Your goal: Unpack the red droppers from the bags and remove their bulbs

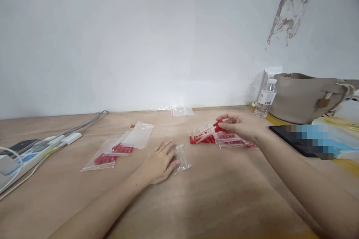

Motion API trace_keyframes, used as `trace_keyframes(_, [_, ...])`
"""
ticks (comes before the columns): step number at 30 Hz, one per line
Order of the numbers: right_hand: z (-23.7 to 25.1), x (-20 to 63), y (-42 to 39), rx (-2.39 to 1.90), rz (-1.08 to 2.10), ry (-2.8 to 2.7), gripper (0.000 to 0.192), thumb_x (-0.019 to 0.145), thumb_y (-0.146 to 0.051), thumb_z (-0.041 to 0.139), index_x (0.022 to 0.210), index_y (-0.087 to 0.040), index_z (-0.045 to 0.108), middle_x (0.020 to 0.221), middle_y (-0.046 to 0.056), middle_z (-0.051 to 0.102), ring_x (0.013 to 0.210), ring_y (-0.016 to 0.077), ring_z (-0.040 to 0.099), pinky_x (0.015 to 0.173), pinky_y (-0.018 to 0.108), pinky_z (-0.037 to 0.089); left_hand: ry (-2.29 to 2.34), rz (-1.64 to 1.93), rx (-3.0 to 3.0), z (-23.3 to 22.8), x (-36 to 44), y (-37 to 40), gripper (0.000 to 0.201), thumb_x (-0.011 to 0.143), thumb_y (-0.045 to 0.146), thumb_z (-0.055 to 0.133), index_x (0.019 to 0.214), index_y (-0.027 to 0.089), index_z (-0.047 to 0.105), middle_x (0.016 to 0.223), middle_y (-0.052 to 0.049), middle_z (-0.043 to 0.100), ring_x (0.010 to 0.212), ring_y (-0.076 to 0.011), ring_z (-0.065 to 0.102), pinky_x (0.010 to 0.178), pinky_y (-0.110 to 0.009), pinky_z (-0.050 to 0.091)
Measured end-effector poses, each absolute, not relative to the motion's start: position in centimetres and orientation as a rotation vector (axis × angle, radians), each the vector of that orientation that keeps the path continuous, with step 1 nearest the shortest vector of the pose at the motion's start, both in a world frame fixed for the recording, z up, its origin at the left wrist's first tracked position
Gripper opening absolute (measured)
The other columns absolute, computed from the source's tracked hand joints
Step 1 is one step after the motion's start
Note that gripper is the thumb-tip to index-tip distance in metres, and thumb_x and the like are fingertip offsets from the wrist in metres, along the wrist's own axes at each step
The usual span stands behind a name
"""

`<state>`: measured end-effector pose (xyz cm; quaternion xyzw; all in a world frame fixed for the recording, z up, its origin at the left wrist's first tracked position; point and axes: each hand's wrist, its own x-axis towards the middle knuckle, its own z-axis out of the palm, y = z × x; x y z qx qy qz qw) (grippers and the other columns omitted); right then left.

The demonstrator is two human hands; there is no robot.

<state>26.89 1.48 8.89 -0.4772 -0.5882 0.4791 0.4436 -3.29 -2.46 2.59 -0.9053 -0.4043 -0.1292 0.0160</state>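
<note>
My left hand lies flat on the wooden table, its fingers resting on the edge of a small empty clear zip bag. My right hand hovers farther right and pinches a few small red-tipped white pieces between thumb and fingers. Just below it lies a loose pile of the same red pieces on clear bags. To the left are two filled zip bags with red pieces, partly under an empty bag.
A power strip with cables runs along the left edge. Another empty bag lies by the white wall. At the right stand a water bottle, a beige handbag and a dark flat device.
</note>
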Motion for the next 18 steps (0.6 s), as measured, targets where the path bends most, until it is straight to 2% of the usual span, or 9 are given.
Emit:
trace_keyframes(4, [8.7, 25.2, 3.5, -1.040, 0.528, -1.676, 0.020, 0.074, -0.032, 0.057, 0.090, -0.019, 0.058, 0.089, 0.005, 0.064, 0.077, 0.0155, 0.061, 0.072, 0.031, 0.047, -1.030, -0.478, -3.062, 2.7, -2.8, -1.9, 0.039, 0.090, 0.035, 0.032, 0.126, 0.022, 0.040, 0.134, -0.005, 0.038, 0.127, -0.0175, 0.028, 0.107, -0.037, 0.022])
trace_keyframes(7, [6.5, 23.5, 5.5, -0.950, 0.091, -1.887, 0.020, 0.082, -0.024, 0.047, 0.099, -0.021, 0.058, 0.097, 0.005, 0.062, 0.089, 0.0160, 0.056, 0.081, 0.032, 0.044, -1.022, -0.352, -3.188, 2.4, -2.7, -1.8, 0.044, 0.089, 0.039, 0.033, 0.132, 0.027, 0.032, 0.140, -0.003, 0.029, 0.130, -0.0187, 0.023, 0.107, -0.039, 0.022])
trace_keyframes(10, [4.0, 22.2, 6.8, -0.842, -0.273, -2.173, 0.026, 0.086, -0.013, 0.037, 0.099, -0.017, 0.058, 0.106, 0.008, 0.059, 0.096, 0.0174, 0.050, 0.085, 0.032, 0.040, -1.076, -0.288, -3.190, 2.1, -2.8, -1.9, 0.045, 0.090, 0.041, 0.031, 0.133, 0.028, 0.030, 0.141, -0.002, 0.026, 0.131, -0.0198, 0.019, 0.107, -0.042, 0.019])
trace_keyframes(14, [1.6, 21.3, 6.7, -0.763, -0.617, -2.415, 0.023, 0.087, -0.013, 0.037, 0.095, -0.015, 0.059, 0.100, 0.010, 0.058, 0.087, 0.0179, 0.048, 0.077, 0.031, 0.041, -1.093, -0.261, -3.173, 1.9, -3.0, -1.9, 0.046, 0.090, 0.043, 0.030, 0.133, 0.028, 0.028, 0.141, -0.001, 0.024, 0.131, -0.0192, 0.017, 0.107, -0.041, 0.018])
trace_keyframes(18, [0.3, 20.7, 5.4, -0.838, -0.759, -2.468, 0.019, 0.086, -0.016, 0.041, 0.088, -0.016, 0.060, 0.093, 0.008, 0.057, 0.083, 0.0174, 0.048, 0.070, 0.028, 0.039, -1.090, -0.272, -3.169, 1.7, -3.1, -1.7, 0.046, 0.089, 0.044, 0.030, 0.133, 0.029, 0.029, 0.141, 0.000, 0.024, 0.131, -0.0195, 0.018, 0.107, -0.040, 0.019])
